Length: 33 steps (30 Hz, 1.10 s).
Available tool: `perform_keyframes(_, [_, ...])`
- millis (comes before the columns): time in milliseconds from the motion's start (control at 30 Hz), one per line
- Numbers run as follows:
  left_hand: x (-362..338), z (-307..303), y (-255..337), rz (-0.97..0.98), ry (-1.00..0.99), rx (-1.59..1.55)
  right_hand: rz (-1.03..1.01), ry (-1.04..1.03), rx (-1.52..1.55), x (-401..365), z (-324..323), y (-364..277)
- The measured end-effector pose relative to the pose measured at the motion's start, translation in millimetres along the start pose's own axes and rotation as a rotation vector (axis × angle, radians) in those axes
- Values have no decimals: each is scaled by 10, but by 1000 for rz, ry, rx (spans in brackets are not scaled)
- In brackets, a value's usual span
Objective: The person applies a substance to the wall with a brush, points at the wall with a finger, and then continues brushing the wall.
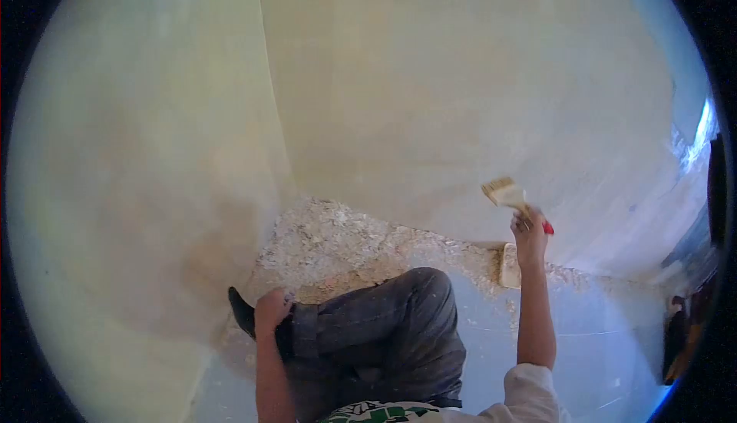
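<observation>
A flat paintbrush (504,191) with pale bristles and a red-tipped handle is gripped in my right hand (528,232). Its bristles point up and left, close in front of the beige wall (461,77). My left hand (272,309) is closed low down at my trouser cuff (305,329), beside my black shoe (242,312). What its curled fingers hold, if anything, is hidden.
Flaky pale debris (330,240) is heaped in the corner and along the wall's foot. A small light-coloured block or container (509,266) stands among it, partly behind my right forearm. Bluish floor (476,346) runs right, towards dark objects (679,338) at the edge.
</observation>
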<state>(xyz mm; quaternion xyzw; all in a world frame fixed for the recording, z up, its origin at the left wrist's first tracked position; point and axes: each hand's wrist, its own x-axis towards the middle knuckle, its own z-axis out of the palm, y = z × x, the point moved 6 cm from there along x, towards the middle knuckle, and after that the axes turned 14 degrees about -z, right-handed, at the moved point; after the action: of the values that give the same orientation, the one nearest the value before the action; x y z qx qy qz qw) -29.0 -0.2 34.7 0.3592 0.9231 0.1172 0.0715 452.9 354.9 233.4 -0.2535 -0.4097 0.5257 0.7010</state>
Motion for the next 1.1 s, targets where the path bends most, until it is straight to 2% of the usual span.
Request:
perform_keyframes(67, [-49,-93,68,7,17,18,49,-20,46,18,394,62])
perform_keyframes(133, [-78,-134,106,13,14,23,68,-186,16,15,859,64])
perform_keyframes(167, [-80,-139,118,16,3,6,67,-192,32,23,1033,65])
perform_keyframes(233, [-69,-104,85,19,12,-12,-83,-340,-164,42,1414,9])
perform_keyframes(267, [-57,-72,63,30,3,-36,-236,-483,-267,44,1620,-56])
perform_keyframes(300, [-28,-34,23,17,22,-39,-243,-498,-250,74,1776,-73])
perform_keyframes(367, [11,53,-13,38,41,-4,-1022,-742,-743,-79,2257,-399])
perform_keyframes(500, [3,-8,12,-31,-8,-15,-1073,-766,-617,-101,2920,-645])
perform_keyframes(567, [39,75,-17,-16,-47,8,-952,-760,-674,9,3187,-652])
perform_keyframes(600, [37,62,-22,-22,-42,3,-956,-766,-668,46,3311,-691])
perform_keyframes(667, [-2,13,10,-5,-34,3,-1173,-786,-845,44,3588,-765])
perform_keyframes(700, [-13,-2,12,-13,-28,1,-1177,-792,-835,81,3699,-745])
perform_keyframes(733, [-19,-9,13,-24,-42,-24,-1299,-757,-996,98,3816,-705])
perform_keyframes(767, [-21,-27,16,-34,-58,-46,-1415,-714,-1158,132,3917,-642])
perform_keyframes(800, [-25,-34,10,-42,-57,-49,-1418,-721,-1151,209,3977,-545])
perform_keyframes(867, [-23,-51,15,-45,-13,-80,-1593,-775,-1350,283,4093,-244])
perform_keyframes(900, [-11,-63,19,-46,-15,-88,-1598,-782,-1352,286,4147,-131])
perform_keyframes(967, [-4,-77,45,-37,-54,-96,-1696,-895,-1585,200,4260,178])
perform_keyframes(1000, [-10,-93,64,-35,-66,-103,-1730,-912,-1558,161,4301,250])
perform_keyframes(1100, [-26,-96,63,-38,-69,-57,-1653,-951,-1543,130,4450,469])
